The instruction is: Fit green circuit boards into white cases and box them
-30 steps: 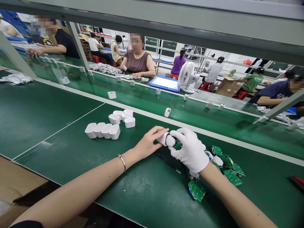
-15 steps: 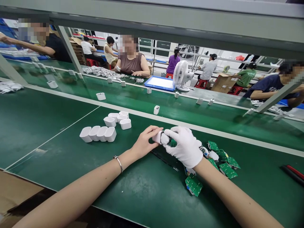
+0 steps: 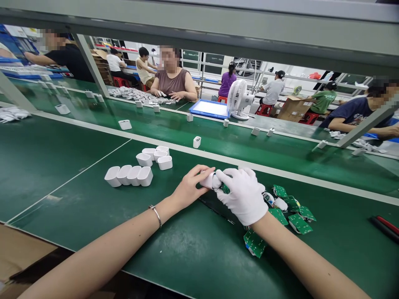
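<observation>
My bare left hand [image 3: 192,185], a bangle on its wrist, is closed on a small white plastic housing [image 3: 206,181] lying on its side. In my right hand [image 3: 241,193], gloved in white, is a green circuit board [image 3: 225,188] with a white part at its front. That front end is at the housing's open mouth; how deep it sits is hidden by my fingers. Several more circuit boards [image 3: 299,223] lie in a loose pile beside my right hand. To the left of my hands stand several white housings [image 3: 145,176], mouths up.
Beyond the workbench [image 3: 174,245] runs a green conveyor belt [image 3: 162,135] carrying spaced white housings [image 3: 197,142]. A red-and-black tool [image 3: 386,228] lies at the right edge. Across the belt sit co-workers, a white fan [image 3: 238,99] and a blue tray [image 3: 209,109]. A grey beam [image 3: 199,31] crosses overhead.
The housings on the conveyor belt have shifted left. My right hand has turned slightly and the board's white part shows a little less outside the housing. My left hand has hardly moved.
</observation>
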### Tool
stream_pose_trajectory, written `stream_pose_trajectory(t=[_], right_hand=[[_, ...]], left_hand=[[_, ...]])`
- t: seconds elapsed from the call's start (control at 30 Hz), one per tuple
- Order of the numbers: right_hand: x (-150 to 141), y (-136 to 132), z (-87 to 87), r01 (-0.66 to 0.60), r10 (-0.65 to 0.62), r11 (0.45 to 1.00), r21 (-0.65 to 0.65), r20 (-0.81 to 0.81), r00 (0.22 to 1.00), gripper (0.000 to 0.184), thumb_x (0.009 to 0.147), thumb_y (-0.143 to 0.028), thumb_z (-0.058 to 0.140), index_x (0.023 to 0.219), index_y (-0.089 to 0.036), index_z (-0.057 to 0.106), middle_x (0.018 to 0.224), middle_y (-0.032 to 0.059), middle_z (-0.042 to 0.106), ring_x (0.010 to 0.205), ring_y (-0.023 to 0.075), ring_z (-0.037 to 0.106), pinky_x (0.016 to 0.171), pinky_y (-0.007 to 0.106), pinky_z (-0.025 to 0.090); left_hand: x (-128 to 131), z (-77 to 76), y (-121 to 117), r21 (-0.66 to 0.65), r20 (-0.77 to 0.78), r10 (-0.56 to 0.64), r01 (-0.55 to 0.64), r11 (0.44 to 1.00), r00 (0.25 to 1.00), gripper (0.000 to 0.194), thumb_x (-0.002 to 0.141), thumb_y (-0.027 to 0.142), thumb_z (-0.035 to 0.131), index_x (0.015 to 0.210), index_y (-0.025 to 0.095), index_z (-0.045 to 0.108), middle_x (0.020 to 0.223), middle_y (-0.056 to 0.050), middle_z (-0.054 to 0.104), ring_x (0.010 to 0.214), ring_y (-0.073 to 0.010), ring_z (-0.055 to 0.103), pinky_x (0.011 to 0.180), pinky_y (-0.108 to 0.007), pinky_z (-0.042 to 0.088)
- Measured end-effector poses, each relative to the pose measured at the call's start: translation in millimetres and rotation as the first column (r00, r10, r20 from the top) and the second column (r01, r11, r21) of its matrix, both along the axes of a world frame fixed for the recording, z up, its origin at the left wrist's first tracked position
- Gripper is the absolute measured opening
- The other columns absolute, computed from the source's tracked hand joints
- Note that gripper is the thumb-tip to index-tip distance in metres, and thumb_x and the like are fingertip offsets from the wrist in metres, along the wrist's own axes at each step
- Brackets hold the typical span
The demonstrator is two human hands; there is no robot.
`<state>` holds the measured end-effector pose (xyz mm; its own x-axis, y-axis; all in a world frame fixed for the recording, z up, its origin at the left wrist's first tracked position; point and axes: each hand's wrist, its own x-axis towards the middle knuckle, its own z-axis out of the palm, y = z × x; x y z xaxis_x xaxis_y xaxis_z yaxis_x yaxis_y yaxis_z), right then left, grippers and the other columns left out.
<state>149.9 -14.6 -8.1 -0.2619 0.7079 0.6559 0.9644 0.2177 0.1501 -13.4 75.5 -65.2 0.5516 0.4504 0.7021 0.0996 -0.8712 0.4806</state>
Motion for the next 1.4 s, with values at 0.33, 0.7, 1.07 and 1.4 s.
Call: stream_pose_trajectory(t=[0.33,0.7,1.07,1.4], right_hand=[[-9,-2,-5.2,0.078,-0.078,0.997,-0.004,0.053,0.996,0.003,0.077,-0.019,0.063,0.079,-0.019,0.063,0.073,0.0027,0.06,0.071,0.0222,0.052,0.074,0.037,0.034],[21,1,9.6,-0.394,0.327,0.905,-0.158,-0.333,0.884,0.078,0.068,-0.018,0.075,0.136,-0.022,0.038,0.126,0.0113,0.052,0.113,0.0251,0.052,0.087,0.036,0.049],[23,3,11.8,-0.537,0.556,0.831,0.146,-0.163,0.815,0.031,0.086,-0.015,0.055,0.115,-0.022,0.053,0.099,0.0068,0.067,0.085,0.0191,0.063,0.075,0.033,0.051],[23,5,1.0,-0.415,0.416,0.907,0.062,0.004,0.909,0.016,0.089,-0.02,0.052,0.105,-0.021,0.055,0.097,0.0059,0.066,0.081,0.0197,0.059,0.077,0.035,0.045]], left_hand=[[0,-1.3,1,0.014,-0.03,-0.033,0.033,0.999,0.999,0.061,0.076,-0.001,0.06,0.13,0.025,0.051,0.115,-0.007,0.055,0.108,-0.0196,0.054,0.093,-0.036,0.048],[2,6.8,-8,-0.178,0.077,-0.041,0.054,0.983,0.996,0.043,0.076,0.008,0.065,0.117,0.02,0.058,0.114,-0.008,0.058,0.103,-0.02,0.057,0.078,-0.027,0.054],[1,8.1,-4,-0.057,0.138,-0.015,0.023,0.998,0.99,0.045,0.077,0.005,0.061,0.119,0.02,0.057,0.114,-0.009,0.059,0.105,-0.0208,0.057,0.087,-0.033,0.052],[2,7.6,-5,0.018,0.153,-0.048,0.046,0.999,0.987,0.048,0.079,0.007,0.064,0.124,0.022,0.056,0.112,-0.009,0.059,0.104,-0.0204,0.057,0.09,-0.036,0.05]])
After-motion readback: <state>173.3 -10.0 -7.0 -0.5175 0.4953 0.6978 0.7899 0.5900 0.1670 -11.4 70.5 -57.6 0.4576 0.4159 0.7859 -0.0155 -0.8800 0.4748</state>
